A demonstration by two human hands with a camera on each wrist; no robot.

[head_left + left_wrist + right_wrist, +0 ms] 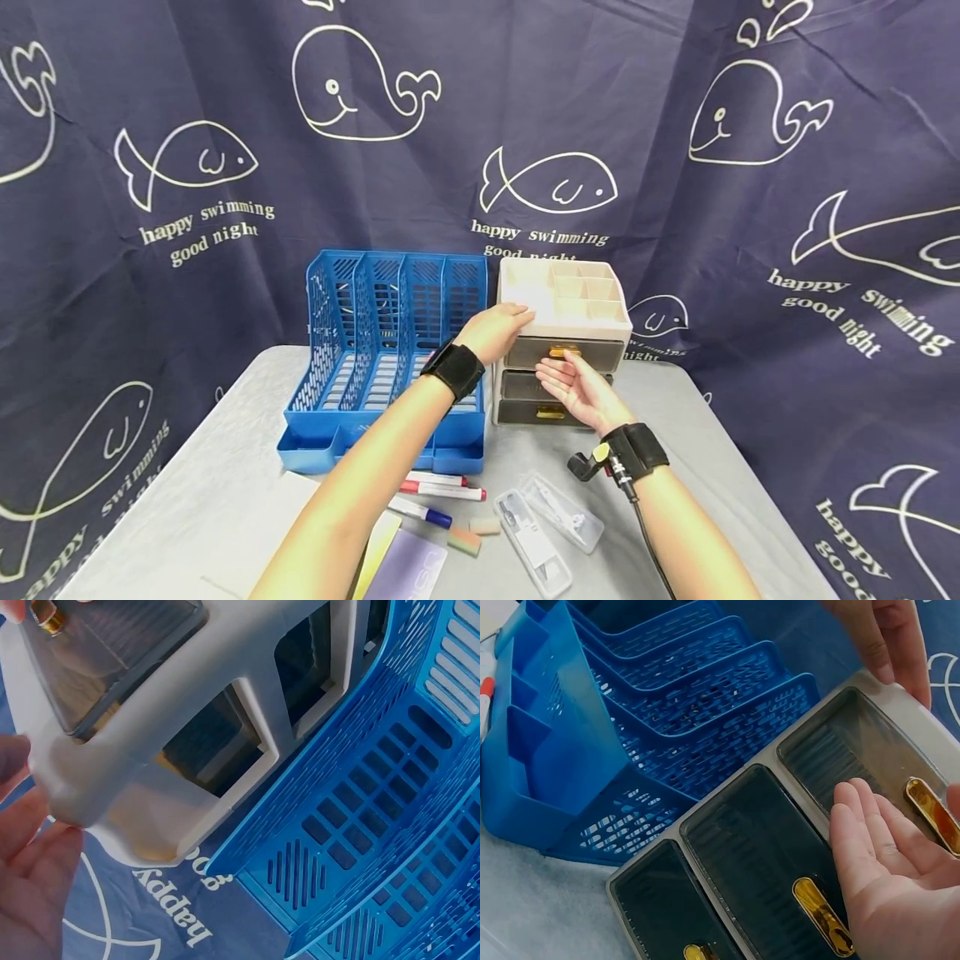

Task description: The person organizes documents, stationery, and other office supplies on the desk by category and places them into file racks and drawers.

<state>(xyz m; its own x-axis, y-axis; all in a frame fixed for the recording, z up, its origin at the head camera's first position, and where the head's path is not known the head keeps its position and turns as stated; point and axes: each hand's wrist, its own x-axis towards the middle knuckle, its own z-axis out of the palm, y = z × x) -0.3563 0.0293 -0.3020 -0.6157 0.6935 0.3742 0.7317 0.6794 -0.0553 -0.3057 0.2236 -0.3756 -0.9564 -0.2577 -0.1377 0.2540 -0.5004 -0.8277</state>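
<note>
Hands (498, 329) touch drawer organizer (592, 312); backdrop (217, 221) reads "happy swimming".

Blue slotted file rack (390, 350); cream drawer organizer (558, 333), smoky drawers, gold handles (821, 915).

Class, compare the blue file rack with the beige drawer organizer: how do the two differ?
The blue file rack has perforated, slatted walls; the beige drawer organizer has solid walls and smoky drawers with gold handles. The rack is untouched; the left hand rests on the organizer. Both stand side by side on the table.
</note>
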